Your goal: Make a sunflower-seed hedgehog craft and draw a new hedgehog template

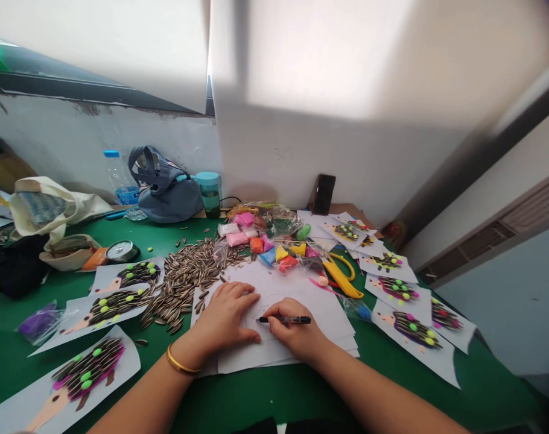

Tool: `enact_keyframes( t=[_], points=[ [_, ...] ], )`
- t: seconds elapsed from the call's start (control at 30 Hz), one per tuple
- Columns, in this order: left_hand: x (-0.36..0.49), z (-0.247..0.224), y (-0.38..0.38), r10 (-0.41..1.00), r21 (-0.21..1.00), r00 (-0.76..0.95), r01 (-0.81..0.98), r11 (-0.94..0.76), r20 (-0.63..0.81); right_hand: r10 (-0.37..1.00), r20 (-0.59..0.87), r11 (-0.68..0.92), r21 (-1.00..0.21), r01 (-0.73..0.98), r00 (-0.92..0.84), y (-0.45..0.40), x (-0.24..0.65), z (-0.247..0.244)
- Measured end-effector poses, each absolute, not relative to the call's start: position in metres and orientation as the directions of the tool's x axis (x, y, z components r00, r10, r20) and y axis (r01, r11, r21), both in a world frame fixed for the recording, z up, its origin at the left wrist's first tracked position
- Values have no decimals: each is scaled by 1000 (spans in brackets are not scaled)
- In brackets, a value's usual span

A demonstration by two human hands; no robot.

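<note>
My right hand [292,334] is closed around a black pen [297,320], its tip touching a sheet of white paper [242,361]. Faint drawn lines show on the sheet near the tip. My left hand [227,316], with a gold bangle [180,361] at the wrist, lies flat with fingers spread on the same paper. More sheets are stacked underneath. Beside the left hand a heap of striped sunflower seeds [184,280] reaches the paper's edge. Beyond the paper lie small packets of coloured clay [256,244].
Hedgehog pictures made with seeds lie on the left [91,367] and right [412,334]. Yellow-handled scissors [342,277] are right of the clay. Along the wall stand a blue bag [168,193], a teal-lidded cup [209,196], a plastic bottle [120,181] and a phone [324,194].
</note>
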State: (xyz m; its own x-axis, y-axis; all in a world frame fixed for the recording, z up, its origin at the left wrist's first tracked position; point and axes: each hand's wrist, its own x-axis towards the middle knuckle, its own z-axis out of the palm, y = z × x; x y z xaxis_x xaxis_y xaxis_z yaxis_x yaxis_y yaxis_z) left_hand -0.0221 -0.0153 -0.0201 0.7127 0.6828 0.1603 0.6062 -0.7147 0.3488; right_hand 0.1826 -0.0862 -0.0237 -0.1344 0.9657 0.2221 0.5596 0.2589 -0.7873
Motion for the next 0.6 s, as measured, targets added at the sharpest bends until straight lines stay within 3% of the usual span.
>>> enact_keyframes(
  t=[0.4, 0.6],
  points=[
    [-23, -20, -15, 684, 354, 714, 607, -712, 149, 965, 244, 254, -791, 557, -92, -86, 185, -28],
    [-22, -20, -15, 688, 347, 712, 615, -708, 141, 966, 256, 215, -862, 459, 27, -87, 196, -25]
  ],
)
